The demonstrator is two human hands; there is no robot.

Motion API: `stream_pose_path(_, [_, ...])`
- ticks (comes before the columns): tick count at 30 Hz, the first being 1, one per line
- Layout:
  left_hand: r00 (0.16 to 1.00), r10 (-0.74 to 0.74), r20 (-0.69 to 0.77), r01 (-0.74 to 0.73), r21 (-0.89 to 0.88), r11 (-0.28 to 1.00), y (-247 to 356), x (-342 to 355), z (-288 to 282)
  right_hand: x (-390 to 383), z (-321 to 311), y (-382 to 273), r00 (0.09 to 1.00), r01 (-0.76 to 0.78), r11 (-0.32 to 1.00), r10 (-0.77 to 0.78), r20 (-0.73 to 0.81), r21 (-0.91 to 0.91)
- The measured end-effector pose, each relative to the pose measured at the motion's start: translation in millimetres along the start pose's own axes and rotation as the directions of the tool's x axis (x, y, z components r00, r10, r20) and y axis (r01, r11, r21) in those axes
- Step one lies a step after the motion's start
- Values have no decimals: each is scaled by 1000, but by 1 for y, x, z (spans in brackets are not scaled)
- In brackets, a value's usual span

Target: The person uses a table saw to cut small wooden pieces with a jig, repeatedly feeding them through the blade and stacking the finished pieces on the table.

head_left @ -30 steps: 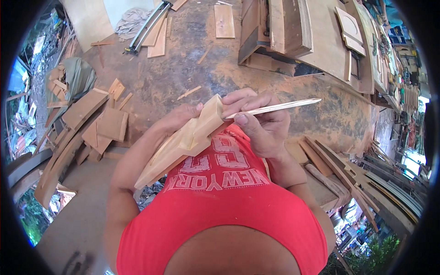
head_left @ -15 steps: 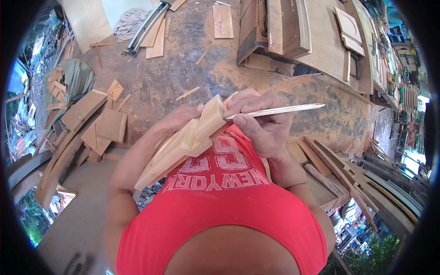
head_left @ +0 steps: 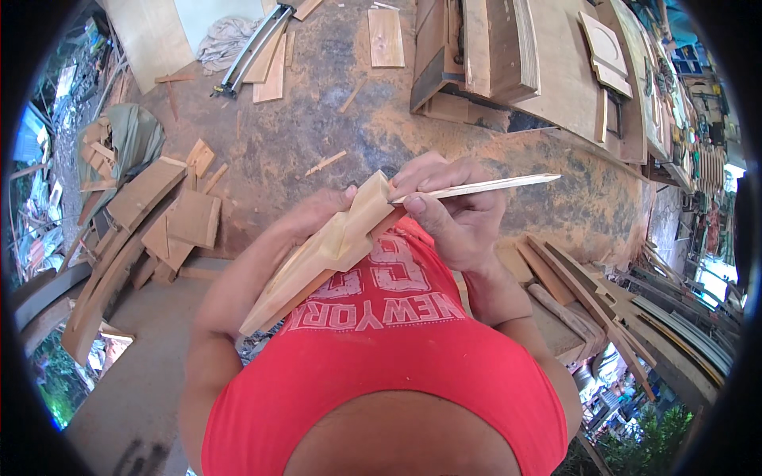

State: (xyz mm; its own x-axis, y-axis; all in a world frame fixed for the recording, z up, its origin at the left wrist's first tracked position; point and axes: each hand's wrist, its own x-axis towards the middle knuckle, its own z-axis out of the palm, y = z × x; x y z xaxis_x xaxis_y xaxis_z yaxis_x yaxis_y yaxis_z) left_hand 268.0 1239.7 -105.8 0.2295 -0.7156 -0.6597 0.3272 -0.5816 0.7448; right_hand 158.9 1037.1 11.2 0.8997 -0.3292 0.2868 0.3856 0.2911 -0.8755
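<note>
A pale wooden piece [head_left: 345, 238] with a stepped block at its upper end lies diagonally in front of my red shirt. My left hand [head_left: 321, 210] grips it from the left side, with fingers partly hidden behind it. My right hand [head_left: 452, 218] pinches a thin, pointed wooden sliver [head_left: 516, 182] between thumb and fingers. The sliver's left end meets the upper right end of the piece, where my right fingertips are close to or on the wood; exact contact there is hard to make out.
Cut boards [head_left: 167, 222] are heaped at left, near a grey-green cloth [head_left: 135, 127]. A long metal clamp [head_left: 246, 55] lies at top. Large plywood assemblies [head_left: 508, 55] stand at upper right. Long boards [head_left: 556, 270] lean at right. Scraps [head_left: 385, 40] lie on the dusty floor [head_left: 294, 135].
The wooden piece and my left hand have shifted slightly down and to the right. My right hand and the sliver have moved only slightly, keeping the same grip.
</note>
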Motion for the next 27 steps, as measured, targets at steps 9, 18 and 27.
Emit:
stream_pose_path(9, [986,163,-46,-155,147,977,14,-14,-16,15,8,13,998,-56,998,56,5,-11])
stream_pose_path(18, [976,13,-219,-51,-172,984,-1,4,-107,86,-10,-7,796,528,827,-561,-227,-191])
stream_pose_path(27, [919,-178,-352,106,-212,971,25,83,-246,130,-33,-132,249,794,-91,-853,459,-601])
